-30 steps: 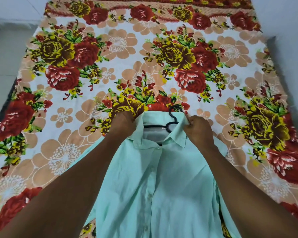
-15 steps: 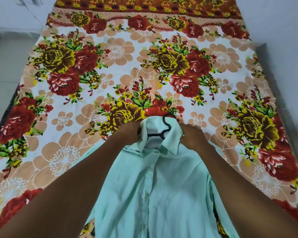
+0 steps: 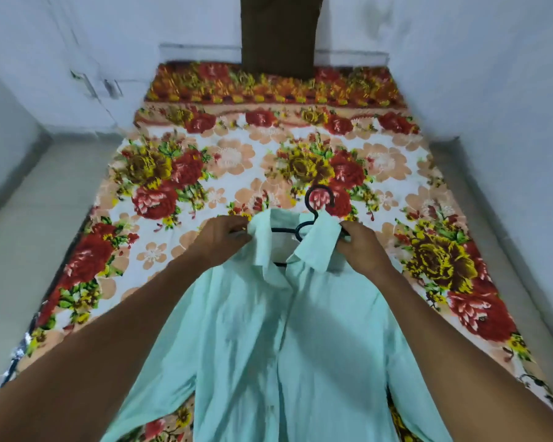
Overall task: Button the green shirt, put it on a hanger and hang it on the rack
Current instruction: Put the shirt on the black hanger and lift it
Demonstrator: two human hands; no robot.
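Over the bed [image 3: 77, 173], near its middle, green shirt [image 3: 268, 346] held up by both shoulders — front faces the camera, placket looks closed down the centre, buttons too faint to count. Black hanger [image 3: 313, 218] sits inside the collar; its hook sticks up above the neckline, bar partly visible through the collar opening, rest hidden by fabric. Left hand [image 3: 224, 239] grips the shirt's left shoulder just beside the collar, fingers curled round the cloth. Right hand [image 3: 364, 247] grips the other shoulder, fingers pinching cloth near the collar point — whether either hand also holds the hanger arm underneath, cannot tell. Both forearms reach in from the bottom corners. Shirt hem runs out of frame at the bottom; sleeves hang down at each side. Floral bedsheet [image 3: 237, 161] with red and yellow flowers covers the bed. Dark brown cloth [image 3: 280, 33] hangs against the pale wall [image 3: 460, 74] at the far end of the bed.
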